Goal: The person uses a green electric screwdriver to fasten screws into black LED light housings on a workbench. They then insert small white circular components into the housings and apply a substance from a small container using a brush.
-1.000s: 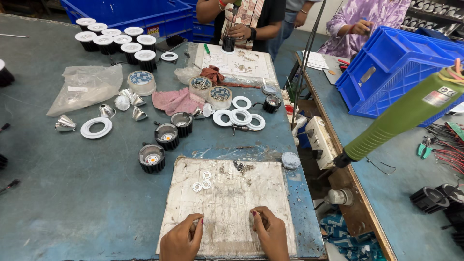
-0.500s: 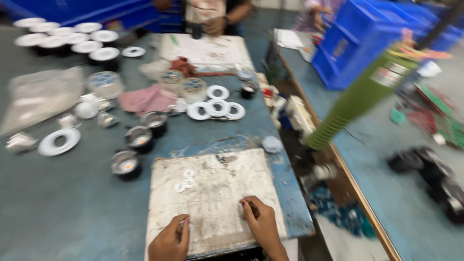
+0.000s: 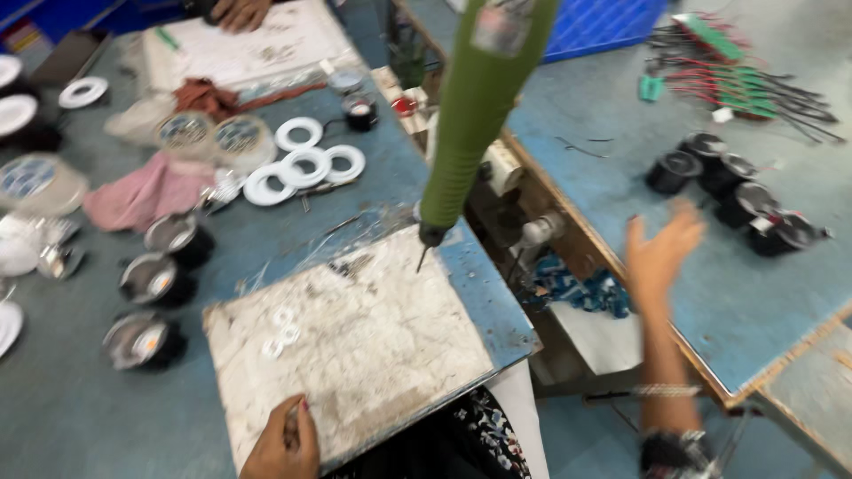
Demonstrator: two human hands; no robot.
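Note:
My left hand (image 3: 284, 439) rests with curled fingers on the near edge of a worn white work board (image 3: 355, 341); I see nothing in it. My right hand (image 3: 661, 253) is raised in the air to the right, fingers spread and empty, over the gap before the neighbouring blue table (image 3: 621, 151). It is blurred by motion. A green hanging electric screwdriver (image 3: 479, 106) dangles between the two hands, its tip just above the board's far right corner. A few small white rings (image 3: 282, 330) lie on the board.
Black lamp housings (image 3: 160, 275) stand left of the board, white trim rings (image 3: 306, 164) and a pink cloth (image 3: 146, 191) behind. More black housings (image 3: 737, 200) and loose wires (image 3: 737, 75) lie on the right table. Another person's hand (image 3: 235, 11) is at the far edge.
My right hand has lifted off the board and swung out to the right with fingers spread. The view has turned right, so the green screwdriver now hangs mid-frame. My left hand stays on the board.

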